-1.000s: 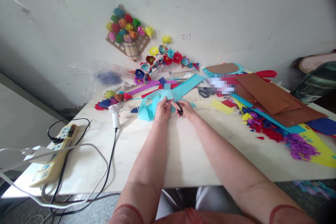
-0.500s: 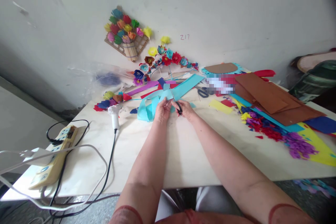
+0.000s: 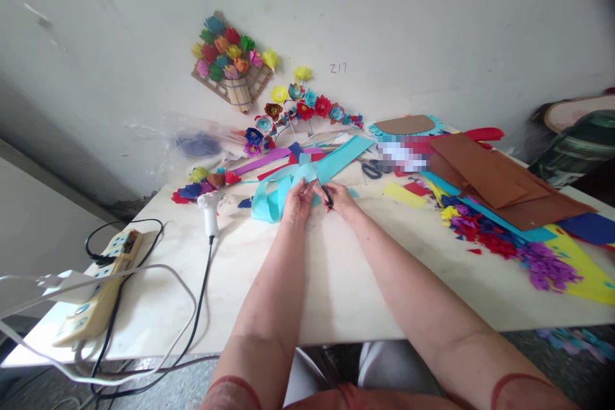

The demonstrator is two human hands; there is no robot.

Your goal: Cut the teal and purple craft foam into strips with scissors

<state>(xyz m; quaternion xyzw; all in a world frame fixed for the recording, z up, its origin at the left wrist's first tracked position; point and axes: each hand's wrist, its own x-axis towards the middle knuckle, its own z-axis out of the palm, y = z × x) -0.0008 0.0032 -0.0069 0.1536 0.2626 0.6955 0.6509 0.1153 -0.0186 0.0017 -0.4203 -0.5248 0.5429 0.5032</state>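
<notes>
In my right hand (image 3: 340,200) are dark-handled scissors (image 3: 327,195), my fingers closed round the handles. The blades point up and away, over light blue paper. My left hand (image 3: 298,201) is closed just beside it, pinching a piece of the light blue crepe paper (image 3: 303,170); the exact edge in its fingers is partly hidden. A loose light blue strip (image 3: 267,202) curls on the table left of my left hand. Behind both hands, a longer turquoise strip (image 3: 346,159) slants up to the right.
A white glue gun (image 3: 209,213) stands at left with its black cord, near a power strip (image 3: 98,291). Paper flowers (image 3: 307,106) lean along the wall. Another pair of scissors (image 3: 372,170) lies behind. Brown paper sheets (image 3: 500,179) and purple paper scraps (image 3: 548,266) cover the right side.
Almost nothing differs. Both hands stay at the same spot, with the scissors and the light blue paper shifting only very slightly.
</notes>
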